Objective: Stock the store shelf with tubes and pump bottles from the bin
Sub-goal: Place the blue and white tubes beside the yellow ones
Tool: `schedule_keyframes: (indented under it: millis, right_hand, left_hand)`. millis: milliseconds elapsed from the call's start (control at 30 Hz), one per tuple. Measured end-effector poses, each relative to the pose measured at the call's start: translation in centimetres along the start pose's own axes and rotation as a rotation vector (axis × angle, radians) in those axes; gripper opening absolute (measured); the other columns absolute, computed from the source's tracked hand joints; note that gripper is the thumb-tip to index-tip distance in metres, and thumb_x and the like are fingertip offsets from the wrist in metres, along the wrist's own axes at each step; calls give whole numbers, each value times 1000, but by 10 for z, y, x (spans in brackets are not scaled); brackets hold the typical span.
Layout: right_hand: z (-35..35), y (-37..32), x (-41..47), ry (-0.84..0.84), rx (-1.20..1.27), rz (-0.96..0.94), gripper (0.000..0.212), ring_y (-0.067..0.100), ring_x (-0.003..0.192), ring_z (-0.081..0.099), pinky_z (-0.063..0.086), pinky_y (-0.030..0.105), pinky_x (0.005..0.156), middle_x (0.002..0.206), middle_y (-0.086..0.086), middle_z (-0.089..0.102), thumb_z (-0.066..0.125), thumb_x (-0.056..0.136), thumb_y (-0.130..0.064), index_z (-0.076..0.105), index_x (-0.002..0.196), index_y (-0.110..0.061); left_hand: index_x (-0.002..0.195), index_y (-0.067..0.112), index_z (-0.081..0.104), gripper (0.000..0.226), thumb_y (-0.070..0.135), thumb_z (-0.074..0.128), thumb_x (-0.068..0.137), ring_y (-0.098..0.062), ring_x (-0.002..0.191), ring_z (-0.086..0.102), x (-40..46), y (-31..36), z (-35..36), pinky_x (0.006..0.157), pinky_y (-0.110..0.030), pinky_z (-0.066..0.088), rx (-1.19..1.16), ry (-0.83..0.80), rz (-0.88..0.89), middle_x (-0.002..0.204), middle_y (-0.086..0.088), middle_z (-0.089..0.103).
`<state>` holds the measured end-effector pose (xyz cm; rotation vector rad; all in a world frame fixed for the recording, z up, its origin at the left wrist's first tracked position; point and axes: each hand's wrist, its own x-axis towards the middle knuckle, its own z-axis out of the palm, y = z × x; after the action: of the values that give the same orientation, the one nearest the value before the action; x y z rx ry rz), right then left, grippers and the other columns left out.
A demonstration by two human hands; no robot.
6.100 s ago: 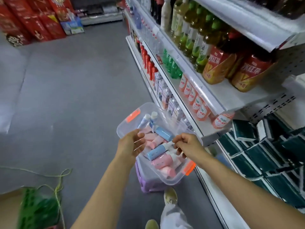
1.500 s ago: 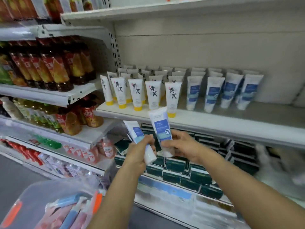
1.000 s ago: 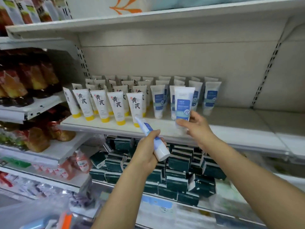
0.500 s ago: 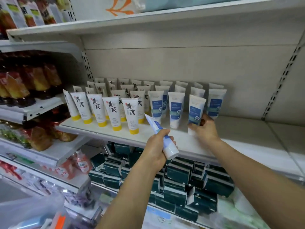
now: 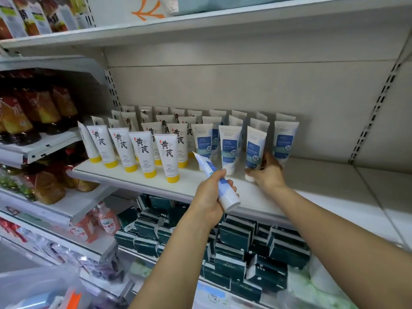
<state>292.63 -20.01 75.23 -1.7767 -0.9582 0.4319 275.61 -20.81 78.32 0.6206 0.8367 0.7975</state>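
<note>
Blue-label tube upright on shelf, right hand gripping it, left hand clutching second tube

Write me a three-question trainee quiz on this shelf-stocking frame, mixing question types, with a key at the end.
1. True or false: the left hand holds a blue-label tube clear of the shelf.
2. Multiple choice: the tube under the right hand stands cap down in which group? A) yellow-capped tubes B) blue-label tubes C) dark green boxes
3. Fill in: the dark green boxes sit on the level ____ the tube shelf.

Key: 1 true; 2 B; 3 below.
</note>
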Motion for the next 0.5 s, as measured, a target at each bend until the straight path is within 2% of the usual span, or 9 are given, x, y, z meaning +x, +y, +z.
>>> schedule_keyframes:
  millis: [100,167,233,300,400,500]
  right_hand:
    - [-8,1,-4,-41,8,33,55,24,98,61,50,37,89,108,3,63,82,71,-10,47,112,-16]
    - [-15,1,-7,-57,-14,53,57,22,97,59,48,32,83,108,3,60,82,72,-10,45,115,-16]
    - [-20,1,-10,-64,-52,50,58,20,98,55,45,30,80,108,2,55,79,76,-11,43,121,-15]
    - [-26,2,-13,-43,-68,59,56,21,99,54,46,33,85,108,2,53,75,80,-13,43,125,-13]
    - [-35,4,-19,29,-44,89,34,25,94,59,51,38,84,100,4,59,67,87,-14,50,117,-12]
    - [-44,-5,-33,14,70,25,2,17,71,60,49,30,62,85,3,63,61,93,-19,60,93,-17]
  left_hand:
    - [98,10,55,19,27,60,94,-20,62,52,3,-2,0,63,-35,48,-17,-6,-5,71,-9,54]
    - [103,11,54,34,43,59,92,-20,62,53,6,-3,0,63,-34,49,-39,-20,-25,72,-8,55]
    - [107,12,55,52,61,49,90,-20,61,53,10,-4,-1,62,-33,49,-68,-33,-34,72,-8,56]
    - [111,14,56,63,70,37,90,-21,59,53,14,-7,0,61,-33,48,-93,-47,-27,70,-9,57]
    - [108,14,57,58,66,34,94,-21,59,53,16,-10,5,59,-32,47,-96,-55,-18,69,-9,58]
    - [104,11,56,33,41,42,100,-17,60,51,16,-14,14,58,-31,45,-126,-70,11,71,-6,55]
